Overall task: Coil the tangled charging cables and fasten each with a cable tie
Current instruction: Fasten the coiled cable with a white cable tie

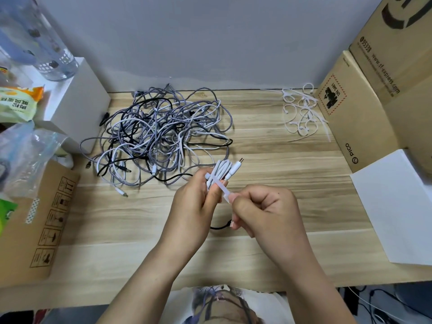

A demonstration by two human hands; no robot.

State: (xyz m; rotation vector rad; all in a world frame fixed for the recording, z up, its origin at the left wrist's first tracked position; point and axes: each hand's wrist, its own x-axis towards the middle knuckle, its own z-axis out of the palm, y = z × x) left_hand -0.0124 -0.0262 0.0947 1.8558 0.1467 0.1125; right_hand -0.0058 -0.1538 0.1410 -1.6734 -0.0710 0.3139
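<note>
At the frame's centre the left hand [194, 202] grips the coiled white cable [219, 170] while the right hand [261, 206] pinches the cable tie [221, 188] tail; pull steadily, keeping loops bunched, until snug.

Left hand [195, 204] grips a coiled white cable [222, 170] above the counter [268, 160]; right hand [264, 210] pinches the white cable tie [222, 189] wrapped round it

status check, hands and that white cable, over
Left hand grips coiled white cable. Right hand pinches cable tie tail, tie wrapped round coil. Tangled pile waiting behind. Nothing obstructing.
</note>
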